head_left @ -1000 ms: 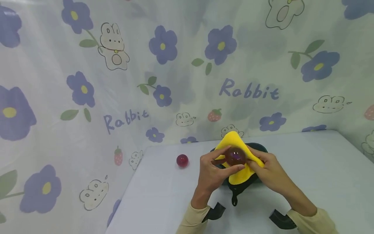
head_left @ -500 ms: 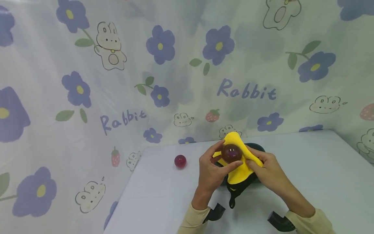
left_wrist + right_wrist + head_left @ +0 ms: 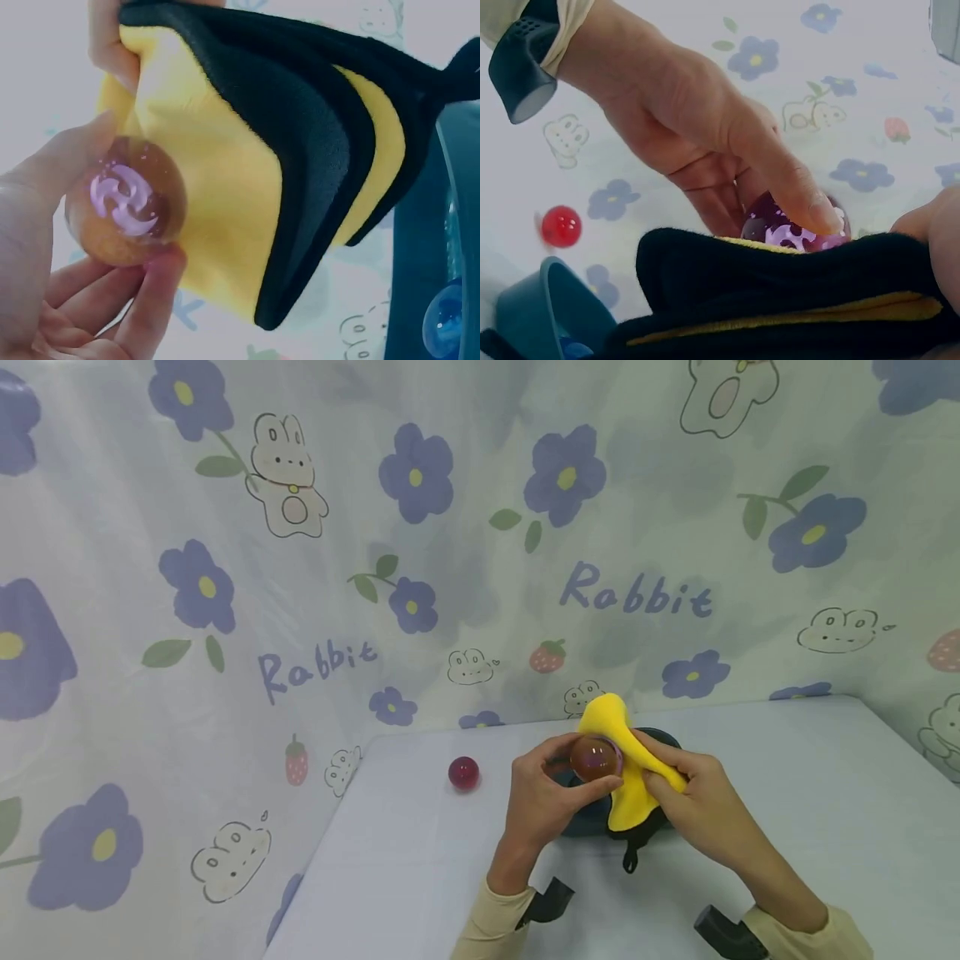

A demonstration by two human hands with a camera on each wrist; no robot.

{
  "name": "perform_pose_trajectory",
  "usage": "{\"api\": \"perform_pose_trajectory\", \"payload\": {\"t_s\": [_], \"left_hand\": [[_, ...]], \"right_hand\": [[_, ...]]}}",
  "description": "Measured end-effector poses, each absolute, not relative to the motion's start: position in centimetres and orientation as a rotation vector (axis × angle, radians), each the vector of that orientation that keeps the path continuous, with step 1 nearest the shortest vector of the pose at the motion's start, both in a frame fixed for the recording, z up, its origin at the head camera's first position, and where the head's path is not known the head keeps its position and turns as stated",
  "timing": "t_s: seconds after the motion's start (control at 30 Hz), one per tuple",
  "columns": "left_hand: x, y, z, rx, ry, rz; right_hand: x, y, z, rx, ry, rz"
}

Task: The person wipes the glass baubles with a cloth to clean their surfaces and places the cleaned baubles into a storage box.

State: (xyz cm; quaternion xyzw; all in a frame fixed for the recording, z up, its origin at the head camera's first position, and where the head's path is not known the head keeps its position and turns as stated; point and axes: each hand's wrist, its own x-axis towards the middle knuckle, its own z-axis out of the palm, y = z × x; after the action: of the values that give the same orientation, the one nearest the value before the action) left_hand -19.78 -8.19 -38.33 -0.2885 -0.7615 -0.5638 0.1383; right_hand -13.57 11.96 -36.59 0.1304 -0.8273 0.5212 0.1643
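Across the tabletop [image 3: 795, 793], the dark teal container [image 3: 587, 817] sits beyond and below your hands. The yellow-and-black cloth [image 3: 634, 799], raised in front of it, looks soft and limp; your right hand [image 3: 696, 788] pinches its right side between thumb and fingers, so expect the loose part to droop. Your left hand [image 3: 538, 796] grips the amber ball [image 3: 595, 761], left of the cloth; whether they touch is hard to tell. It's probably hard, smooth and slippery: keep thumb and fingers opposed around its widest part. The red ball [image 3: 463, 772] lies well apart, farther left.
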Motion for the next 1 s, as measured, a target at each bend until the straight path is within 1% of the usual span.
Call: {"api": "perform_pose_trajectory", "payload": {"t_s": [0.23,0.47,0.7,0.87,1.0], "left_hand": [[-19.8,-8.6,-38.2,-0.831,-2.319,-1.608],[-19.8,-9.0,-37.9,-0.946,-2.351,-1.654],[-19.5,-9.0,-37.7,-1.004,-2.357,-1.662],[-19.3,-9.2,-37.5,-1.076,-2.325,-1.611],[-19.2,-9.3,-37.4,-1.117,-2.292,-1.588]], "right_hand": [[-13.3,11.5,-36.9,0.496,-2.326,1.366],[-13.5,11.5,-37.4,0.643,-2.271,1.208],[-13.9,11.8,-37.5,0.747,-2.232,1.093],[-14.4,12.1,-37.6,0.774,-2.248,1.106],[-14.7,12.2,-37.7,0.789,-2.241,1.21]]}}
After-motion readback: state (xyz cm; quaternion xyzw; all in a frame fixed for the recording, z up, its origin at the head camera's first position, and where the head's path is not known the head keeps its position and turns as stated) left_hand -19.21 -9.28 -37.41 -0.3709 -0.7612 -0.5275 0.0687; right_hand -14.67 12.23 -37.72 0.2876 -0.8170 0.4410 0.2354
